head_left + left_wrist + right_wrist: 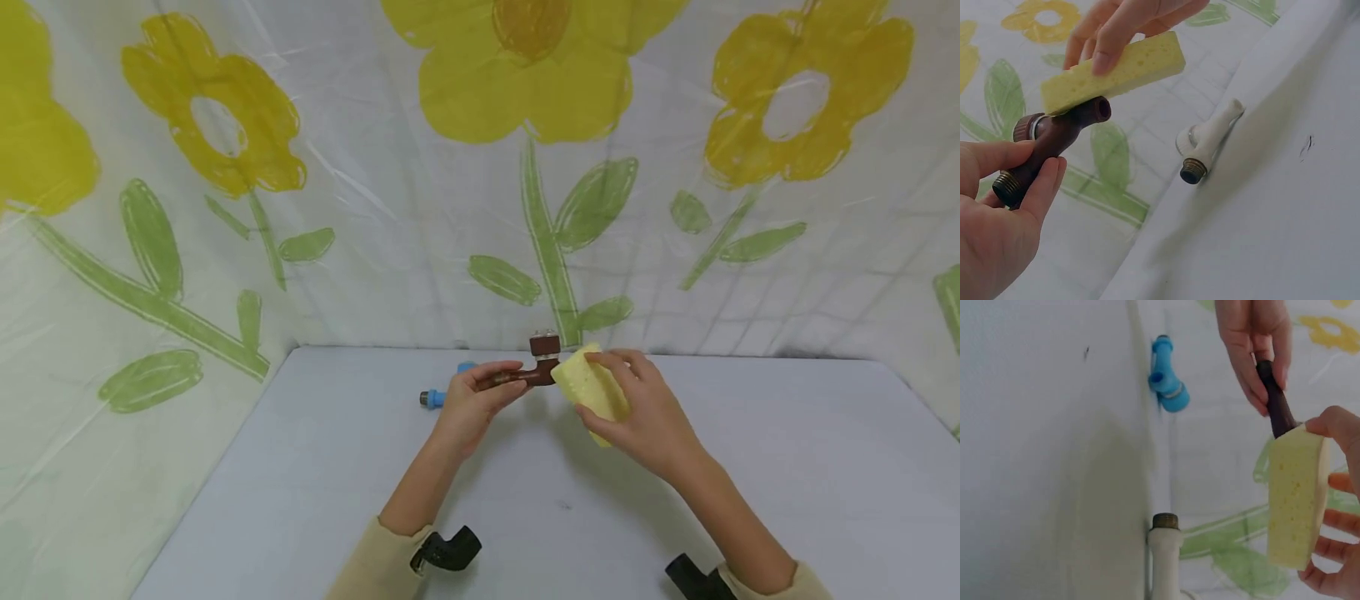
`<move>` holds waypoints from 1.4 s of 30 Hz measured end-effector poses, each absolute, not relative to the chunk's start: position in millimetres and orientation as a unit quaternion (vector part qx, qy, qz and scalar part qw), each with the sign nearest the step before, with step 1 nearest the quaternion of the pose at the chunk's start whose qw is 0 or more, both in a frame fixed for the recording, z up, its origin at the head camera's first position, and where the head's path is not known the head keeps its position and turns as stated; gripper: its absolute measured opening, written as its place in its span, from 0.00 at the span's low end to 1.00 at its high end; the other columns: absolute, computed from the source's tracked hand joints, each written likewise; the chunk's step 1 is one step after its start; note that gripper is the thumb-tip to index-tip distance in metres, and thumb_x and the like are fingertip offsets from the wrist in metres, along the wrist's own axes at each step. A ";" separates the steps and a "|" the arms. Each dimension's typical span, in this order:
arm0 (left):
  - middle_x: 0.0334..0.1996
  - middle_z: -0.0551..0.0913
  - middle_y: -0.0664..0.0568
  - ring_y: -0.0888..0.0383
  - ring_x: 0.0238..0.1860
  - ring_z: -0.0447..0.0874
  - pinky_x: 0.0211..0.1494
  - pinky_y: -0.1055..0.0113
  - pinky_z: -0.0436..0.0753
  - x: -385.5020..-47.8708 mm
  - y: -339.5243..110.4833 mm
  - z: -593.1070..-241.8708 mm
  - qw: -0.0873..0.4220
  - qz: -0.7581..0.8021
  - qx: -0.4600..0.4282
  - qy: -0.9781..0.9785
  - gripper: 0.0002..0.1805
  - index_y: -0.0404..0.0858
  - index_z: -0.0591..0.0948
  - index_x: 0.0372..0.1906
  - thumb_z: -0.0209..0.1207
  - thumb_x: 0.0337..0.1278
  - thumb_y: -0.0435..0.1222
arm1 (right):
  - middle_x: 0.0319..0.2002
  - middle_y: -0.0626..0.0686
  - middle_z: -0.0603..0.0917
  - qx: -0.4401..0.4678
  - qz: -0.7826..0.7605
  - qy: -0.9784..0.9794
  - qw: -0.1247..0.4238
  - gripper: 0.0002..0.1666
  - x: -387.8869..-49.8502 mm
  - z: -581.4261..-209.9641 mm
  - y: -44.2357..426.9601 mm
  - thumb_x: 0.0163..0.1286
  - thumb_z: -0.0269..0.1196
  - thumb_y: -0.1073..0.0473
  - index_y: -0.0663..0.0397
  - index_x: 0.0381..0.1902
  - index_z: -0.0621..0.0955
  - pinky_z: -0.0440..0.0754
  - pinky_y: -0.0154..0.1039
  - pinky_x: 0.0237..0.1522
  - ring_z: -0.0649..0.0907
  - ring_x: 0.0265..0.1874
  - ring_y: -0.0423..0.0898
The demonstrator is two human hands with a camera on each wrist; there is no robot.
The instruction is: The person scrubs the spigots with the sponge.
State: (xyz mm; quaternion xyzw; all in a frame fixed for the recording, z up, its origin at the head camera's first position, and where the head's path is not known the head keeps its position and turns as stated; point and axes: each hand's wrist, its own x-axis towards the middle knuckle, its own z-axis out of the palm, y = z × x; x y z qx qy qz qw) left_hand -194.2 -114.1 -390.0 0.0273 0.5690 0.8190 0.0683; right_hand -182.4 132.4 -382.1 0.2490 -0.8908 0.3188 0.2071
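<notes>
Head view: we see the left hand [467,417] clamped on the brown tap [542,372], raised over the table [525,533] toward the middle of its far edge. We have the right hand [652,421] gripping the yellow sponge [588,387] between thumb and fingers, just right of the tap. Blue tap [431,399] lies near the far edge, left of its middle, partly behind the left hand. Left wrist view: we see thumb and fingers pinching the brown tap near its threaded end, sponge lying along its body, touching it. White tap [1217,131] rests by the far edge. Right wrist view: we get the sponge's broad face, fingers round its side, with blue and white taps well apart along that edge.
</notes>
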 end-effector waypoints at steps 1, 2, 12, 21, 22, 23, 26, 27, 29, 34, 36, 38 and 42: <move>0.40 0.87 0.53 0.61 0.44 0.91 0.59 0.65 0.88 -194.3 -113.0 -390.5 0.066 0.821 0.030 0.566 0.22 0.15 0.74 0.64 0.59 0.67 0.17 | 0.58 0.61 0.80 0.258 0.309 -0.888 0.223 0.36 -181.8 -382.6 131.1 0.58 0.80 0.56 0.55 0.64 0.81 0.86 0.54 0.40 0.81 0.53 0.61; 0.40 0.87 0.52 0.60 0.44 0.91 0.58 0.64 0.88 -194.3 -111.8 -391.0 0.065 0.823 0.033 0.563 0.21 0.15 0.75 0.63 0.58 0.67 0.17 | 0.58 0.61 0.80 0.268 0.297 -0.885 0.238 0.37 -181.5 -383.1 130.2 0.56 0.81 0.56 0.54 0.63 0.82 0.87 0.54 0.39 0.81 0.51 0.61; 0.46 0.86 0.50 0.60 0.48 0.90 0.58 0.66 0.87 -194.6 -111.3 -393.9 0.097 0.830 0.067 0.545 0.23 0.13 0.70 0.67 0.54 0.72 0.18 | 0.55 0.63 0.81 0.281 0.285 -0.858 0.321 0.37 -184.5 -383.1 132.8 0.49 0.83 0.59 0.54 0.59 0.83 0.87 0.57 0.38 0.81 0.51 0.64; 0.58 0.82 0.44 0.60 0.57 0.87 0.65 0.64 0.83 -196.3 -121.0 -391.4 0.122 0.814 0.111 0.557 0.23 0.15 0.67 0.71 0.49 0.78 0.20 | 0.55 0.64 0.82 0.290 0.281 -0.848 0.343 0.38 -184.6 -380.8 133.5 0.47 0.82 0.60 0.54 0.59 0.84 0.85 0.56 0.38 0.81 0.49 0.64; 0.58 0.82 0.44 0.60 0.57 0.86 0.65 0.64 0.83 -196.4 -121.5 -391.2 0.122 0.811 0.116 0.560 0.23 0.15 0.67 0.71 0.49 0.78 0.20 | 0.55 0.64 0.82 0.286 0.281 -0.849 0.345 0.38 -184.5 -381.1 133.3 0.47 0.83 0.60 0.54 0.59 0.84 0.85 0.56 0.38 0.80 0.49 0.64; 0.59 0.82 0.43 0.60 0.57 0.86 0.66 0.64 0.83 -196.5 -122.0 -391.2 0.122 0.809 0.120 0.562 0.23 0.14 0.67 0.71 0.49 0.78 0.20 | 0.55 0.64 0.82 0.287 0.281 -0.849 0.344 0.38 -184.3 -381.6 132.9 0.47 0.83 0.60 0.54 0.59 0.84 0.85 0.56 0.38 0.80 0.49 0.64; 0.59 0.82 0.43 0.61 0.57 0.87 0.66 0.65 0.83 -196.6 -122.5 -392.6 0.128 0.803 0.130 0.567 0.23 0.14 0.66 0.71 0.48 0.78 0.20 | 0.56 0.62 0.82 0.306 0.283 -0.846 0.334 0.39 -183.0 -383.2 129.9 0.47 0.83 0.59 0.53 0.60 0.84 0.86 0.54 0.38 0.81 0.49 0.62; 0.59 0.82 0.43 0.61 0.57 0.87 0.66 0.65 0.83 -196.5 -122.3 -393.3 0.131 0.802 0.133 0.567 0.23 0.14 0.66 0.71 0.48 0.79 0.20 | 0.56 0.61 0.82 0.314 0.281 -0.844 0.331 0.39 -182.6 -383.5 128.9 0.47 0.83 0.59 0.53 0.60 0.84 0.86 0.53 0.37 0.81 0.48 0.60; 0.61 0.82 0.41 0.60 0.58 0.87 0.66 0.64 0.82 -196.5 -121.8 -394.4 0.136 0.799 0.142 0.568 0.23 0.15 0.66 0.72 0.47 0.79 0.21 | 0.57 0.60 0.82 0.330 0.277 -0.840 0.331 0.39 -182.3 -383.0 128.1 0.47 0.83 0.59 0.51 0.60 0.84 0.86 0.52 0.36 0.81 0.46 0.58; 0.67 0.77 0.31 0.58 0.61 0.85 0.69 0.62 0.81 -195.3 -121.3 -393.8 0.143 0.793 0.159 0.571 0.23 0.16 0.66 0.73 0.47 0.80 0.22 | 0.56 0.62 0.83 0.320 0.271 -0.837 0.352 0.38 -184.9 -378.7 133.4 0.47 0.82 0.59 0.52 0.60 0.85 0.84 0.53 0.36 0.81 0.44 0.61; 0.70 0.73 0.29 0.57 0.64 0.83 0.69 0.62 0.80 -194.8 -121.5 -392.6 0.152 0.786 0.162 0.577 0.23 0.17 0.66 0.73 0.47 0.80 0.22 | 0.56 0.63 0.83 0.306 0.276 -0.840 0.354 0.38 -185.3 -377.2 136.0 0.47 0.82 0.60 0.53 0.59 0.85 0.83 0.53 0.36 0.80 0.46 0.63; 0.70 0.73 0.30 0.57 0.64 0.83 0.70 0.62 0.80 -194.2 -121.7 -391.9 0.159 0.777 0.169 0.585 0.23 0.17 0.67 0.73 0.48 0.80 0.22 | 0.57 0.63 0.82 0.301 0.283 -0.841 0.350 0.38 -184.9 -376.8 137.1 0.48 0.82 0.61 0.53 0.60 0.84 0.83 0.53 0.36 0.80 0.48 0.63; 0.67 0.77 0.33 0.59 0.62 0.84 0.70 0.60 0.80 -193.7 -122.9 -392.1 0.165 0.761 0.191 0.598 0.23 0.17 0.68 0.72 0.49 0.79 0.23 | 0.59 0.60 0.82 0.333 0.286 -0.834 0.333 0.39 -184.3 -377.5 135.9 0.48 0.82 0.61 0.50 0.62 0.84 0.84 0.54 0.41 0.80 0.50 0.60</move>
